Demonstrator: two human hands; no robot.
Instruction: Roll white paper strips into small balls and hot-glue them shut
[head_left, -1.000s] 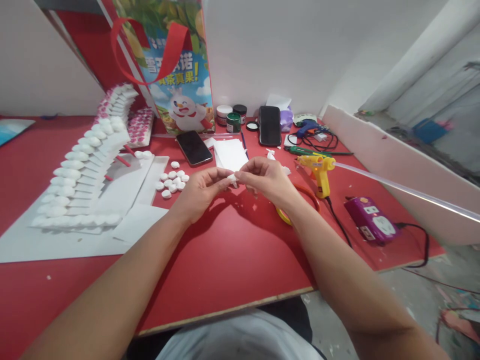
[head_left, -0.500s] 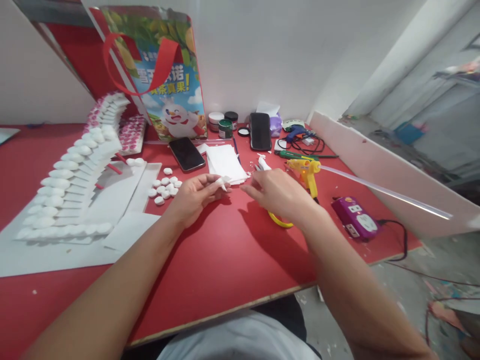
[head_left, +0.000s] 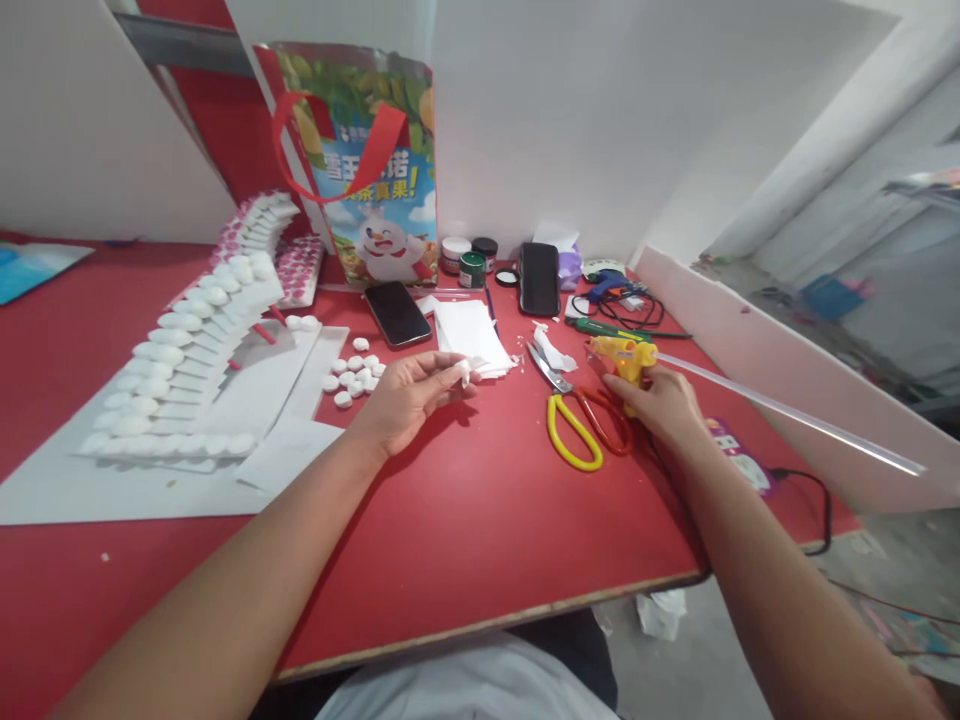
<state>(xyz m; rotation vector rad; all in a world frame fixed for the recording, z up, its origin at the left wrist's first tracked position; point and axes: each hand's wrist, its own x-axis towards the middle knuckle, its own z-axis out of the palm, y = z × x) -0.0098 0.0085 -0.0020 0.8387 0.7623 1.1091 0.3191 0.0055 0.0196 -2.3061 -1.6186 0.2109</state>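
Between thumb and fingertips, my left hand [head_left: 420,395] pinches a small crumpled piece of white paper [head_left: 466,372]. My right hand [head_left: 660,402] is closed round the handle of a yellow glue gun [head_left: 624,352], which has a long clear glue stick [head_left: 787,412] jutting out of its back. Just left of it lie scissors [head_left: 559,382] with one yellow and one red handle loop, blades pointing away. A white paper scrap [head_left: 553,352] rests beside the blades. Behind my left hand is a stack of white paper sheets [head_left: 469,335]. Several small white rounded pieces [head_left: 352,380] sit left of that hand.
At left, rows of white pads on strips [head_left: 165,365] lie on white board. A phone [head_left: 397,314], a black case [head_left: 539,278], paint jars [head_left: 472,268] and a printed bag [head_left: 375,190] stand or lie behind. A purple power socket [head_left: 739,455] is at right, near the table edge.
My right hand has left the scissors, now lying on the table, and moved right onto the glue gun. The left hand still pinches the white paper. The view has shifted slightly.
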